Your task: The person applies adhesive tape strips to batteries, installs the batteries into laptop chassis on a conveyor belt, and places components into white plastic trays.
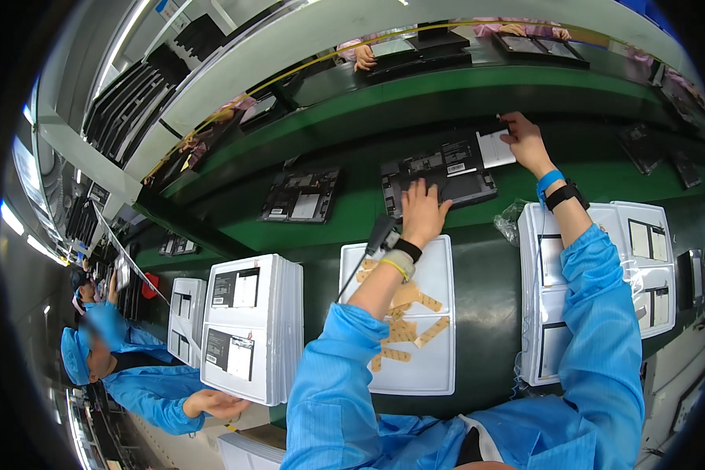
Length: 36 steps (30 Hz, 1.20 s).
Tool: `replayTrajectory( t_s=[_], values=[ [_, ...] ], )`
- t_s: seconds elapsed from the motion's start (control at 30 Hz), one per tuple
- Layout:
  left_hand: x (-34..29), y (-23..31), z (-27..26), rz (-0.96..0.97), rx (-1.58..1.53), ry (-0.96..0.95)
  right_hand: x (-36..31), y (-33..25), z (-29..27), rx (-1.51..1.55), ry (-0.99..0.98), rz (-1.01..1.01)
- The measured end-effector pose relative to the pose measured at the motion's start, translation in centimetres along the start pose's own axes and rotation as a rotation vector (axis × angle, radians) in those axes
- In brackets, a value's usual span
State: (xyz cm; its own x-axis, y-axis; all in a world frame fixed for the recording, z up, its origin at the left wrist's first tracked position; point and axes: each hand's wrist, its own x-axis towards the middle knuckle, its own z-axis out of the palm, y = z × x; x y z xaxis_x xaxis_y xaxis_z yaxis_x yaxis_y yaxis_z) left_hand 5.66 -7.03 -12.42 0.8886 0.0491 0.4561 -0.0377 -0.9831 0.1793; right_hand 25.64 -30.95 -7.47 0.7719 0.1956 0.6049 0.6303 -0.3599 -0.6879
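Note:
An opened black device chassis (392, 186), probably a laptop base, lies on the green bench ahead of me. My left hand (421, 213) rests on its near part, fingers spread and holding nothing. Across its right side lies a flat pack (495, 149), half black with a label and half white, jutting past the chassis edge; it looks like a battery. At the pack's far right corner is my right hand (525, 142), thumb and forefinger curled together. A tiny pale bit shows at the fingertips, too small to name.
Below my left forearm a white tray (439, 376) carries several tan adhesive strips (403, 331). Stacked white trays of packs stand left (278, 337) and right (530, 313). Another opened chassis (299, 196) lies left. A co-worker in blue (153, 392) reaches toward the left stack.

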Motion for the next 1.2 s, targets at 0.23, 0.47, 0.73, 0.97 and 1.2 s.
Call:
replayTrajectory(
  t_s=[0.23,0.47,0.73,0.97,1.2],
  values=[
    [1.2,1.0,-2.4,-0.265,-0.628,-0.020,-0.1,-1.5,0.6,-0.144,-0.115,0.106],
    [1.6,-1.7,-2.7,-0.259,-0.829,-0.069,0.2,-4.5,3.3,-0.213,-0.370,0.150],
    [1.2,-6.1,-6.8,-0.198,-0.401,-0.044,-1.4,-5.9,6.2,-0.126,-0.583,0.030],
    [1.0,-7.0,-6.1,0.041,-0.221,-0.111,-1.5,-5.3,7.2,-0.157,-0.613,-0.034],
    [2.5,-7.3,-6.2,-0.034,-0.102,-0.287,-2.0,-4.7,6.7,-0.214,-0.676,-0.261]
  ],
)
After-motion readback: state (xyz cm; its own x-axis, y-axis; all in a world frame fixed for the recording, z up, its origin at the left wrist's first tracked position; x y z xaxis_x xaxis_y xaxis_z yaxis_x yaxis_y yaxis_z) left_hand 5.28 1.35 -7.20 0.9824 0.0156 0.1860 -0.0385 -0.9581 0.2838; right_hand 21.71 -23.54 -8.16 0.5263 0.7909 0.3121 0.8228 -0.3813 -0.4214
